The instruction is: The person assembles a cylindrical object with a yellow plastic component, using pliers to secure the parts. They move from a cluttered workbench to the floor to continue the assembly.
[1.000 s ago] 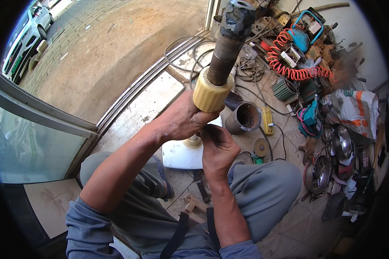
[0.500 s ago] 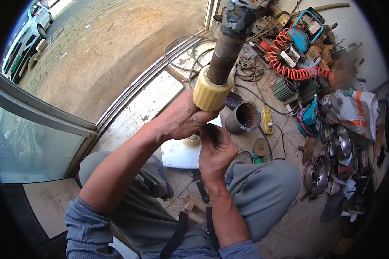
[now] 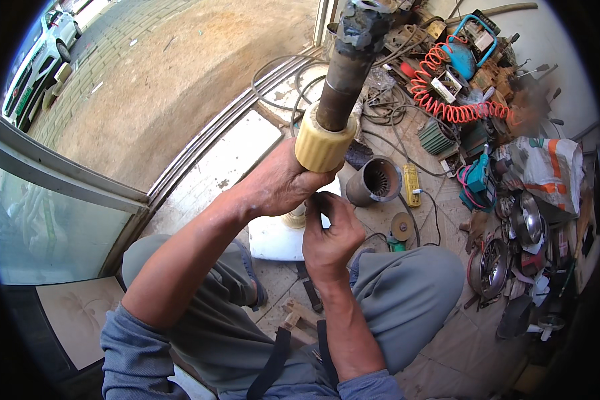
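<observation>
My left hand (image 3: pixel 280 183) grips the lower end of a long rusty shaft (image 3: pixel 343 80) that points up toward the camera. A pale yellow ribbed plastic collar (image 3: pixel 323 143) sits on the shaft just above my fingers. My right hand (image 3: pixel 327 233) is right below it, fingertips pinched together against the shaft's lower end, which the hands hide. Whether it holds a small part I cannot tell. A white plastic container (image 3: pixel 277 237) stands on the floor under my hands.
A grey motor stator housing (image 3: pixel 373 181) lies on the floor beside a yellow tool (image 3: pixel 412 185). An orange coiled hose (image 3: pixel 447 87), blue power tools, cables and metal parts crowd the right side. A sliding door track (image 3: pixel 207 153) and dirt ground are left. My knees flank the container.
The shaft and both hands have stayed almost in place; my right fingers have shifted slightly at the shaft's lower end.
</observation>
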Demonstrator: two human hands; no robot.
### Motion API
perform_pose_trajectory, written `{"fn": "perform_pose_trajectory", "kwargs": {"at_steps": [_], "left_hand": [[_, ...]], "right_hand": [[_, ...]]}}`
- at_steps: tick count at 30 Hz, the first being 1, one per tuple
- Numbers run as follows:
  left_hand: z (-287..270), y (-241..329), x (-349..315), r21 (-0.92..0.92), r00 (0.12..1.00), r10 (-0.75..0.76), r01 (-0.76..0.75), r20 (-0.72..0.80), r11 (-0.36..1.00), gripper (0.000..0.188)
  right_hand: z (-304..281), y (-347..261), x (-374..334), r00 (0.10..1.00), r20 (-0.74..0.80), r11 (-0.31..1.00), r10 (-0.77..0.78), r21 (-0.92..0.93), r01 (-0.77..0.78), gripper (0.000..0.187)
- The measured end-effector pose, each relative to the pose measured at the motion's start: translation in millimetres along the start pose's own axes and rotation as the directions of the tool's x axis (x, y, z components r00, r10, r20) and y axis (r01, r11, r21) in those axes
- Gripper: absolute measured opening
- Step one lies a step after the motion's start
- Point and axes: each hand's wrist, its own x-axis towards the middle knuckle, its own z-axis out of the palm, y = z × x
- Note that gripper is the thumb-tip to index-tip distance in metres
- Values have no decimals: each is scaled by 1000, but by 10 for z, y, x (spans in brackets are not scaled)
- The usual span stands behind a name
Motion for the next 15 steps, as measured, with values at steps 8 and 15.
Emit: {"fn": "perform_pose_trajectory", "kwargs": {"at_steps": [8, 15], "left_hand": [[8, 1, 7, -4, 1000, 18, -18, -10, 1000, 28], [42, 44, -3, -28, 999, -15, 14, -44, 1000, 23]], "right_hand": [[18, -6, -15, 999, -12, 998, -42, -55, 42, 15], [23, -87, -4, 999, -22, 999, 34, -30, -35, 9]]}}
